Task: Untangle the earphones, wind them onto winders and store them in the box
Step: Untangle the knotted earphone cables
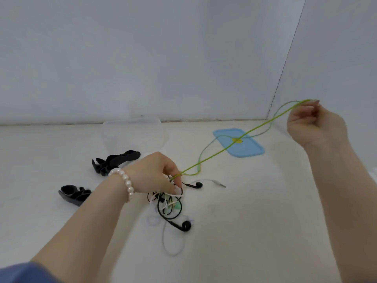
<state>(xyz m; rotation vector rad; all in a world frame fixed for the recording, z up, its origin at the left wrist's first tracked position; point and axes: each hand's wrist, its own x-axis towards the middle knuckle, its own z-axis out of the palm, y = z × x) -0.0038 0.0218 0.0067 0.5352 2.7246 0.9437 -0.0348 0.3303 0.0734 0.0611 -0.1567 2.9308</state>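
Green cable (214,155); blue lid (251,148); blk winders (114,162); pearl-white bracelet (125,181).

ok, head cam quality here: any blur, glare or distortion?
Head view: soft, even light, no glare; faint shadows. Wide-angle bends the wall corner. Clear box nearly vanishes against the table. Sleeve blurred at the frame edge; green cable sharp.
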